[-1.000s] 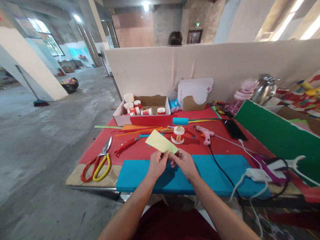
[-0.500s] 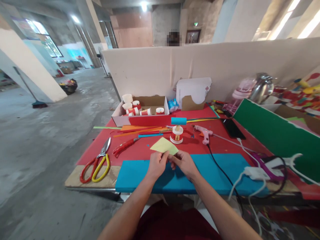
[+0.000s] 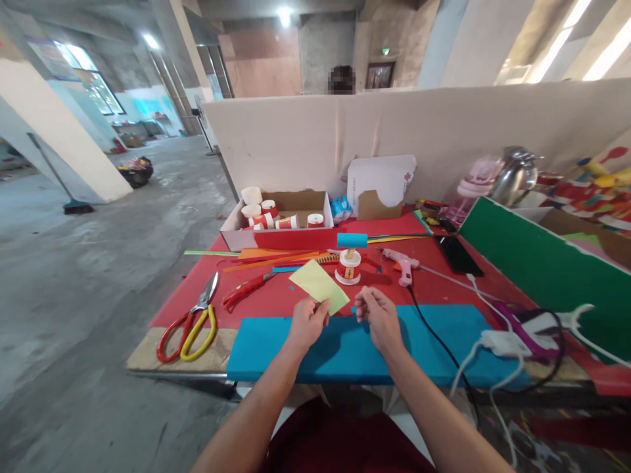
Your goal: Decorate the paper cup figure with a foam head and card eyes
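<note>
Head view: I see a pale yellow, four-sided paper above the table, toward its near edge, pinched by the left hand. The right hand has let go since earlier; its fingers curl, whether pinching anything I can't tell.

Nothing readable: the label on the cup, the red mark on the card behind the cup, and the green sign far beyond are too small.

head cam | single view | fwd+dn | tbl close | flr beyond
</note>
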A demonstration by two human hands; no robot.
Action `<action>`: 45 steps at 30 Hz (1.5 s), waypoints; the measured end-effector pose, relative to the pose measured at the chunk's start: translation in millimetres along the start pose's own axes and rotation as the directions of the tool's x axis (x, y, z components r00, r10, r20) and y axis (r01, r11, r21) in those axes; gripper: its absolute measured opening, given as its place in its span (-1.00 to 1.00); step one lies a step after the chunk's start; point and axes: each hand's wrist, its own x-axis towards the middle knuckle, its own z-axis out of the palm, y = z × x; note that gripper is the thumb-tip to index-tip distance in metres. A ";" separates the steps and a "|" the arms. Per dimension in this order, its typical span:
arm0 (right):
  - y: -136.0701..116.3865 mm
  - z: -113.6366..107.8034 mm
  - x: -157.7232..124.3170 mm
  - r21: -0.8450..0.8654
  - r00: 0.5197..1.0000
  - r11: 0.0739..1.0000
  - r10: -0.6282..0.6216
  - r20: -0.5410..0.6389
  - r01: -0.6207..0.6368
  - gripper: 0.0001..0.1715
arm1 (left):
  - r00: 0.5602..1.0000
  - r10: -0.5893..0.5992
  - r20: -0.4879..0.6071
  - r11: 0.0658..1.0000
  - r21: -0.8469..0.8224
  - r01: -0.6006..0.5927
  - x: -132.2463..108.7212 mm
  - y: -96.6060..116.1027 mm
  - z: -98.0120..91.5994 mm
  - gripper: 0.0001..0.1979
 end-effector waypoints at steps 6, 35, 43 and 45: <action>-0.2 0.1 -0.2 -0.150 0.978 0.988 0.072 0.193 -0.043 -0.55 | 0.997 -0.018 0.076 0.997 -0.079 0.024 1.3 -2.8 6.2 -0.54; 0.4 -3.0 -2.9 -0.236 0.984 0.972 0.058 0.168 -0.017 -0.60 | 0.996 -0.016 -0.083 0.993 -0.119 0.006 2.6 2.5 9.5 -0.58; -0.2 -7.6 -0.1 -0.104 0.997 0.994 0.036 0.069 -0.029 -0.60 | 0.958 0.211 -0.196 0.856 0.510 -0.084 -12.2 18.8 -88.4 -0.67; -1.3 -8.4 -0.8 -0.114 0.997 0.993 0.031 0.078 -0.022 -0.61 | 0.959 0.143 -0.245 0.626 0.773 0.104 -22.9 12.8 -131.0 -0.71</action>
